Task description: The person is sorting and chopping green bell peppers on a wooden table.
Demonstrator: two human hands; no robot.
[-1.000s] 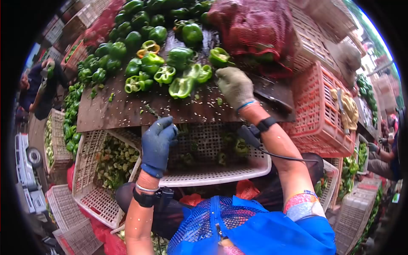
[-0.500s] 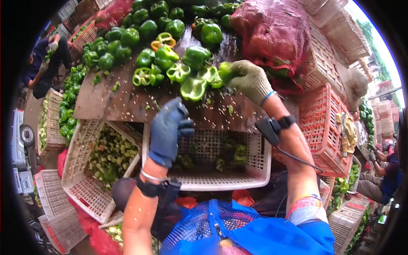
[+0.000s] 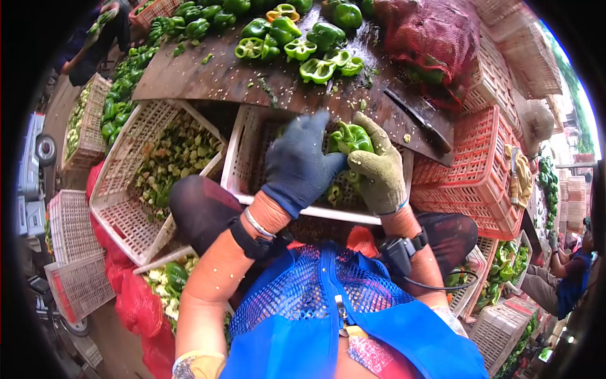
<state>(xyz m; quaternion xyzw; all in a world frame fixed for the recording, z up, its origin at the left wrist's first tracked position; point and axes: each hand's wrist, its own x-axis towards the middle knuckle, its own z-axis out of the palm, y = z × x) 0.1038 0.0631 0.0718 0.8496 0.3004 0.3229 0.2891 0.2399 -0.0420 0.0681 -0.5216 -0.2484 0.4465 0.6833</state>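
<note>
My right hand (image 3: 382,167), in a pale knitted glove, grips a green pepper (image 3: 351,138) over the white crate (image 3: 235,165). Close on its left is my left hand (image 3: 302,159) in a blue glove, thumb toward the pepper; its fingers are blurred, and whether it touches the pepper is hard to tell. Cut green peppers (image 3: 317,71) lie on the wooden board (image 3: 221,79) beyond both hands. A knife (image 3: 418,120) rests at the board's right side. A few green pieces show inside the crate below my hands.
A crate of small pieces (image 3: 177,151) stands at the left. Red crates (image 3: 475,174) are stacked at the right, below a red mesh sack (image 3: 432,41). Whole peppers (image 3: 120,95) line the board's left edge. Another person (image 3: 571,278) sits at the far right.
My right hand has drawn back from the board to over the crate with a pepper in it. My left hand has moved right beside it. The view has shifted; the knife now shows.
</note>
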